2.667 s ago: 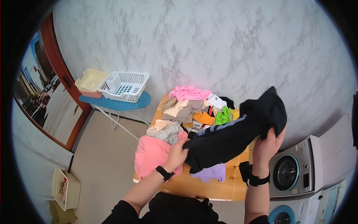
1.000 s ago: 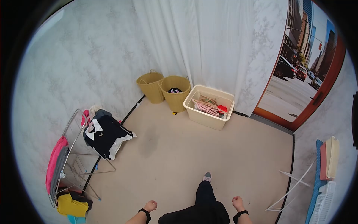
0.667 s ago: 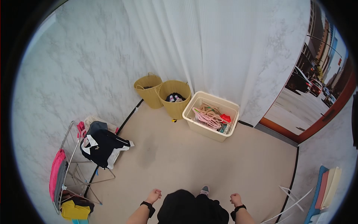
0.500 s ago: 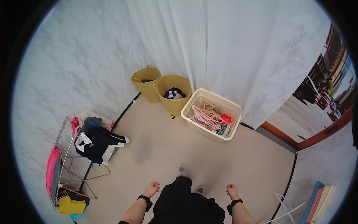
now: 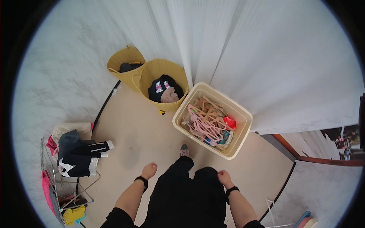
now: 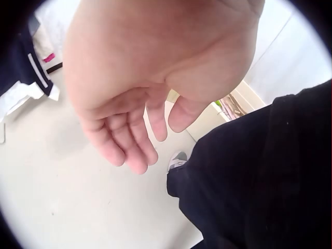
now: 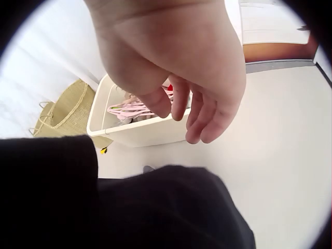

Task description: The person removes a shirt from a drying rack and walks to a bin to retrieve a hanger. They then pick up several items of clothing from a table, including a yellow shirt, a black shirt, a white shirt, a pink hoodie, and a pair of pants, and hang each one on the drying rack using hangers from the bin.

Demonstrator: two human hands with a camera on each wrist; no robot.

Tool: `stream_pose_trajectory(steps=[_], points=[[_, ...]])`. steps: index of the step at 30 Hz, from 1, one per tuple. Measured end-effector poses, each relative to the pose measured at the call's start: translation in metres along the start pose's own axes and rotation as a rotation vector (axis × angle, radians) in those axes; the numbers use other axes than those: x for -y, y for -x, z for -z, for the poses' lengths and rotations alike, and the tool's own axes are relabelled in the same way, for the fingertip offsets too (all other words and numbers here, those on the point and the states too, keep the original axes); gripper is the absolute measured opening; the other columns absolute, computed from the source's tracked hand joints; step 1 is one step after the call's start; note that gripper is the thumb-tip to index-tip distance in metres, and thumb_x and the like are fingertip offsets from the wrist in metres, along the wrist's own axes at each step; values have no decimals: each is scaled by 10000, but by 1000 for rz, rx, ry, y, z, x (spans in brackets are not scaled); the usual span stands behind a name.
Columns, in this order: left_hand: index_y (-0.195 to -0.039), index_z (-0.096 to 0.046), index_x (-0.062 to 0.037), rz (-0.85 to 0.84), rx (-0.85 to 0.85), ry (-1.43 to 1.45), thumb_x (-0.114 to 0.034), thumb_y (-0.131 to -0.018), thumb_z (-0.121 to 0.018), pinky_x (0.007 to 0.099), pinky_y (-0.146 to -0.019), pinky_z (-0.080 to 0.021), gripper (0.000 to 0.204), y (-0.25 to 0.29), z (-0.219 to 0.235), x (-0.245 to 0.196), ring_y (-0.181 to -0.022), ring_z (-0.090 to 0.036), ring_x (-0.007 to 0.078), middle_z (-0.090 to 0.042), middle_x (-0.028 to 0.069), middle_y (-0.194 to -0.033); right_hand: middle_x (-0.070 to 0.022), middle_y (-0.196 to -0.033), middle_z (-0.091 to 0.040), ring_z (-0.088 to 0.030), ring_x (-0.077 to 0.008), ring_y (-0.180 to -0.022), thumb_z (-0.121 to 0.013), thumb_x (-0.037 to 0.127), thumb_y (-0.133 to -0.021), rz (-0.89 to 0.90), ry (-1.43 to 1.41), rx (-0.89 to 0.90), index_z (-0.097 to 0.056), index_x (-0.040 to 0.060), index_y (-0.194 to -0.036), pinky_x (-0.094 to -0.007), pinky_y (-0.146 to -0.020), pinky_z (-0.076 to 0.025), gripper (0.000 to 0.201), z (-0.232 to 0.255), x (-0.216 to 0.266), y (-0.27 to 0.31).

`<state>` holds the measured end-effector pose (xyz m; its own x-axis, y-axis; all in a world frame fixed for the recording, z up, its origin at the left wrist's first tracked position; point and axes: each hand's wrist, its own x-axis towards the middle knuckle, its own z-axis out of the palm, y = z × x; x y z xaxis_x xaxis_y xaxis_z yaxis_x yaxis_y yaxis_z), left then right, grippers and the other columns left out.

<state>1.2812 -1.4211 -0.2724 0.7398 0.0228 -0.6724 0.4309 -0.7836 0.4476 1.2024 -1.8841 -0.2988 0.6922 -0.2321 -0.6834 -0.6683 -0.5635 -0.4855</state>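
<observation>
Both hands hang empty at the person's sides. The left hand (image 5: 149,171) is over the floor, its fingers loosely bent in the left wrist view (image 6: 155,78). Beside the black-clad thigh is the right hand (image 5: 225,178), its fingers relaxed and slightly curled in the right wrist view (image 7: 176,67). In front of the feet stands a cream bin (image 5: 181,127) holding pink hangers (image 5: 205,127), brown hangers and a red item (image 5: 229,122). Left of the bin, a woven basket (image 5: 145,85) contains dark and beige clothes (image 5: 169,95).
A second woven basket (image 5: 118,60) with dark cloth stands by the wall. On the left is a metal drying rack (image 5: 57,182) hung with clothes, among them a dark top (image 5: 78,161). A white curtain (image 5: 266,76) hangs behind the bin. A door (image 5: 323,162) is at right.
The view has moved closer to the bin and baskets, which appear larger. The drying rack has shifted left and down in view, and the feet have changed position. Both hands remain empty.
</observation>
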Motion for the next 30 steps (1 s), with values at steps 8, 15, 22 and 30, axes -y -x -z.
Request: stream_pose_trajectory(steps=[8, 15, 22, 30], points=[[-1080, -605, -57, -250, 131, 165, -152, -876, -544, 346, -751, -514, 233, -161, -8, -189, -815, -656, 240, -668, 128, -872, -205, -1214, -572, -585, -388, -1049, -543, 107, -827, 216, 144, 152, -576, 88, -1157, -445, -874, -489, 332, -43, 143, -179], [-1081, -600, -63, -195, 209, 37, -162, -883, -519, 378, -754, -512, 235, -212, -80, -210, -834, -646, 312, -658, 159, -898, -250, -1291, -480, -538, -435, -1116, -587, 197, -848, 607, 402, -238, -470, 103, -1308, -484, -916, -467, 484, -122, 88, -313], [-1071, -603, -66, -160, 347, 34, -144, -880, -516, 373, -751, -513, 224, -139, -61, -212, -816, -640, 302, -649, 162, -892, -205, -1195, -537, -564, -405, -1052, -596, 269, -858, 299, 279, 186, -546, 94, -1201, -488, -863, -483, 388, -75, 106, -269], [-1109, -561, -61, -320, 115, -35, -90, -835, -539, 404, -834, -496, 276, -118, -16, -260, -984, -601, 340, -601, 163, -1058, -144, -902, -640, -621, -353, -845, -565, 185, -911, 445, -153, -285, -602, 77, -1017, -452, -698, -500, 156, 4, 142, -151]])
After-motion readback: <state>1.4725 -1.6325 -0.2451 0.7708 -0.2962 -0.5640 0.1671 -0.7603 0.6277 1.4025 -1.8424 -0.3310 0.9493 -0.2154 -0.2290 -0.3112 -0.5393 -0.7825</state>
